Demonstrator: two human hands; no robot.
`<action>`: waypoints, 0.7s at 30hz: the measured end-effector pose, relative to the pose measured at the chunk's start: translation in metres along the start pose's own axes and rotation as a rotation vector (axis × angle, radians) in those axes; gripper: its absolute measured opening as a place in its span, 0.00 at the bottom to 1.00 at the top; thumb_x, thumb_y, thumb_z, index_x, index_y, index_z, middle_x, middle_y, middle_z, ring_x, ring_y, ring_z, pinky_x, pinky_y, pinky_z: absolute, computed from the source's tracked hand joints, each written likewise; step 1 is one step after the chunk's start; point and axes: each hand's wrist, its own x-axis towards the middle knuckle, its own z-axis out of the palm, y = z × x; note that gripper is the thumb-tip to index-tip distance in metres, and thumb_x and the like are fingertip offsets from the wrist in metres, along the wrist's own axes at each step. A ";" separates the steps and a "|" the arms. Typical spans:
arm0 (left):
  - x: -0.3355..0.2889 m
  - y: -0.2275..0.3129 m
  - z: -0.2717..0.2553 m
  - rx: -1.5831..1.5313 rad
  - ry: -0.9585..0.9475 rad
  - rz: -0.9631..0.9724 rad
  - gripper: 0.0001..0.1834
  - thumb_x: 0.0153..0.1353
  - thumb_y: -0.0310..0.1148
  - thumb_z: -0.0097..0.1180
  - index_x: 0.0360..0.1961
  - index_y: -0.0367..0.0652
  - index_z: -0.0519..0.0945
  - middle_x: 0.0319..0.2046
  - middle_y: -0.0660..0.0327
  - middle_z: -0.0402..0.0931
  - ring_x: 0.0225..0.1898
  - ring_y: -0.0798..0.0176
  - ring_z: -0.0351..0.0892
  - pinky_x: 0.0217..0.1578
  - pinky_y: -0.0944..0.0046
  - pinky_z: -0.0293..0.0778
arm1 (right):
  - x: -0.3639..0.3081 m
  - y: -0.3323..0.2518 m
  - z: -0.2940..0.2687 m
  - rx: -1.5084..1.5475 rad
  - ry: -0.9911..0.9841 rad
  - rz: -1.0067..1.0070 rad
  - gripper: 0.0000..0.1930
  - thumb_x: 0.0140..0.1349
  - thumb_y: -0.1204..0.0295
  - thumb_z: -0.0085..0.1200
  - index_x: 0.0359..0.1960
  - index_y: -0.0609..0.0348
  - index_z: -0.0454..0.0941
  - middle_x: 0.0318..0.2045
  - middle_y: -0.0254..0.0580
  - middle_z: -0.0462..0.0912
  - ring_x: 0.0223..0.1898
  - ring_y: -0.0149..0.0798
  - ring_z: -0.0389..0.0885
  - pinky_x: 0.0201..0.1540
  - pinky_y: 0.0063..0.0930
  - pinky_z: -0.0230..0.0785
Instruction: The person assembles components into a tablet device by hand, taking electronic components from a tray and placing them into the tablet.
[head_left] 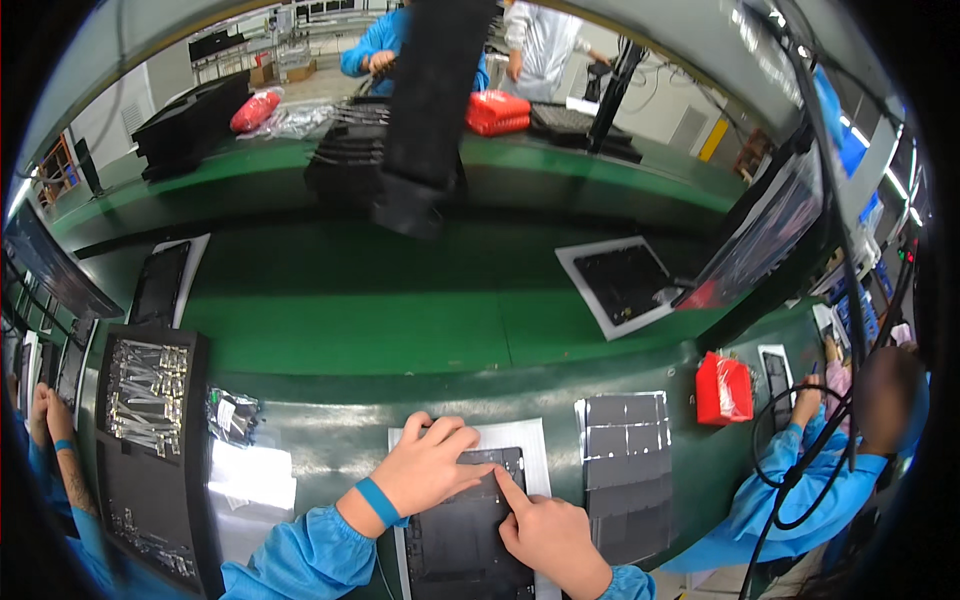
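A flat black panel (462, 550), which looks like a device casing, lies on a white foam sheet (530, 436) in front of me. Over its upper part is my left hand (425, 465), with a blue band at the wrist. Its fingers are apart, and a fingertip touches down near the panel's top right. My right hand (552, 535) reaches in from the right, index finger stretched to that same spot and the other fingers curled. Nothing shows in either hand; any small piece under the fingertips is hidden.
Left stands a black tray (200, 400) of metal parts, beside a small bag (235, 415). Right lie dark adhesive-like sheets (628, 490) and a red bin (723, 388). Another panel (625, 280) rests farther back. A dark post (435, 110) hangs overhead. Co-workers sit both sides.
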 end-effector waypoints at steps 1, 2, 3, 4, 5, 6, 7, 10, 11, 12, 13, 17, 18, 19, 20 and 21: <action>0.000 -0.003 -0.001 -0.020 -0.039 0.013 0.16 0.59 0.44 0.61 0.48 0.61 0.86 0.49 0.66 0.73 0.55 0.60 0.68 0.51 0.50 0.62 | 0.001 -0.004 -0.005 0.003 -0.080 0.059 0.34 0.52 0.66 0.54 0.66 0.47 0.72 0.17 0.46 0.79 0.17 0.50 0.80 0.24 0.44 0.76; 0.000 -0.005 0.000 -0.039 -0.079 0.024 0.20 0.60 0.48 0.61 0.54 0.60 0.83 0.56 0.63 0.72 0.61 0.58 0.66 0.54 0.48 0.61 | 0.003 0.002 0.001 0.001 -0.104 0.076 0.36 0.53 0.66 0.51 0.69 0.46 0.68 0.16 0.49 0.79 0.15 0.53 0.79 0.24 0.46 0.76; -0.002 -0.007 -0.001 -0.031 -0.056 0.024 0.20 0.60 0.48 0.61 0.54 0.60 0.83 0.56 0.63 0.72 0.61 0.58 0.66 0.54 0.48 0.61 | 0.005 0.001 -0.003 -0.017 -0.090 0.066 0.36 0.53 0.66 0.51 0.69 0.46 0.68 0.16 0.49 0.79 0.15 0.53 0.79 0.24 0.46 0.76; -0.004 -0.008 -0.001 -0.057 -0.094 -0.005 0.26 0.60 0.52 0.61 0.59 0.60 0.79 0.62 0.61 0.68 0.66 0.57 0.63 0.57 0.46 0.60 | 0.007 -0.001 -0.007 -0.018 -0.171 0.127 0.34 0.53 0.66 0.54 0.66 0.47 0.71 0.20 0.48 0.81 0.20 0.52 0.82 0.27 0.45 0.77; -0.007 -0.009 0.001 -0.087 -0.133 -0.035 0.32 0.59 0.55 0.61 0.64 0.59 0.75 0.68 0.59 0.63 0.70 0.55 0.59 0.60 0.44 0.58 | 0.008 -0.003 -0.010 -0.020 -0.253 0.191 0.31 0.53 0.66 0.56 0.64 0.49 0.74 0.23 0.48 0.83 0.24 0.51 0.84 0.30 0.44 0.78; -0.010 -0.013 0.003 -0.093 -0.163 -0.033 0.37 0.58 0.58 0.60 0.67 0.58 0.70 0.70 0.59 0.61 0.71 0.54 0.58 0.64 0.41 0.55 | 0.007 0.001 -0.005 -0.044 -0.248 0.180 0.31 0.53 0.66 0.56 0.64 0.49 0.74 0.23 0.48 0.83 0.24 0.51 0.84 0.30 0.44 0.78; -0.011 -0.014 0.003 -0.099 -0.137 -0.039 0.37 0.58 0.58 0.60 0.67 0.58 0.70 0.70 0.59 0.61 0.71 0.54 0.58 0.64 0.41 0.55 | 0.003 0.013 0.008 0.188 -0.033 0.084 0.32 0.53 0.71 0.55 0.64 0.54 0.72 0.22 0.46 0.81 0.22 0.45 0.81 0.30 0.38 0.76; -0.013 -0.017 0.011 -0.126 -0.091 -0.036 0.36 0.58 0.57 0.60 0.66 0.57 0.71 0.70 0.60 0.61 0.71 0.54 0.58 0.66 0.40 0.54 | -0.015 0.041 0.048 0.626 0.310 0.015 0.30 0.52 0.80 0.53 0.62 0.61 0.69 0.23 0.41 0.77 0.24 0.35 0.76 0.33 0.28 0.72; -0.012 -0.020 0.015 -0.113 -0.084 -0.029 0.37 0.57 0.57 0.61 0.66 0.57 0.71 0.70 0.60 0.61 0.71 0.54 0.58 0.66 0.39 0.53 | -0.021 0.045 0.052 0.865 0.444 0.059 0.28 0.52 0.84 0.52 0.59 0.64 0.70 0.27 0.37 0.76 0.27 0.31 0.74 0.36 0.24 0.69; -0.016 -0.020 0.014 -0.099 -0.086 -0.030 0.37 0.57 0.56 0.62 0.66 0.56 0.71 0.70 0.60 0.61 0.71 0.54 0.58 0.67 0.39 0.52 | -0.026 0.030 0.043 1.077 0.477 0.095 0.24 0.56 0.85 0.47 0.57 0.65 0.70 0.31 0.34 0.74 0.31 0.29 0.72 0.38 0.21 0.65; -0.015 -0.020 0.011 -0.102 -0.067 -0.024 0.37 0.55 0.56 0.63 0.66 0.55 0.72 0.70 0.59 0.62 0.71 0.54 0.58 0.67 0.39 0.52 | -0.032 0.032 0.041 1.055 0.439 0.104 0.24 0.56 0.85 0.47 0.57 0.65 0.70 0.31 0.34 0.74 0.31 0.29 0.72 0.38 0.21 0.65; -0.012 -0.020 0.015 -0.175 -0.086 -0.061 0.39 0.55 0.54 0.65 0.67 0.53 0.70 0.71 0.59 0.61 0.72 0.54 0.56 0.70 0.38 0.49 | -0.043 0.029 0.028 0.294 0.583 0.045 0.17 0.61 0.82 0.46 0.52 0.67 0.73 0.28 0.34 0.75 0.29 0.28 0.72 0.35 0.21 0.64; -0.013 -0.019 0.017 -0.173 -0.095 -0.069 0.40 0.55 0.54 0.65 0.67 0.53 0.70 0.71 0.59 0.60 0.73 0.53 0.54 0.70 0.38 0.47 | -0.046 0.031 0.023 0.427 0.452 0.178 0.13 0.62 0.81 0.48 0.48 0.68 0.75 0.25 0.35 0.76 0.28 0.27 0.72 0.32 0.22 0.64; -0.013 -0.018 0.018 -0.170 -0.105 -0.076 0.40 0.55 0.54 0.65 0.68 0.52 0.69 0.71 0.59 0.59 0.74 0.53 0.53 0.71 0.38 0.46 | -0.048 0.030 0.019 0.555 0.319 0.314 0.10 0.62 0.81 0.49 0.44 0.70 0.78 0.23 0.35 0.76 0.26 0.26 0.72 0.30 0.22 0.64; -0.012 -0.015 0.017 -0.180 -0.125 -0.088 0.42 0.55 0.53 0.66 0.69 0.51 0.68 0.72 0.59 0.58 0.75 0.53 0.51 0.72 0.39 0.45 | -0.043 0.019 0.010 0.589 0.357 0.352 0.07 0.63 0.79 0.51 0.38 0.71 0.80 0.20 0.35 0.77 0.24 0.24 0.72 0.27 0.23 0.65; -0.013 -0.014 0.018 -0.185 -0.125 -0.090 0.42 0.55 0.53 0.66 0.69 0.51 0.68 0.72 0.59 0.58 0.75 0.53 0.51 0.72 0.39 0.45 | -0.035 0.014 0.009 0.586 0.354 0.355 0.07 0.63 0.79 0.51 0.38 0.71 0.80 0.20 0.35 0.77 0.24 0.24 0.72 0.27 0.23 0.65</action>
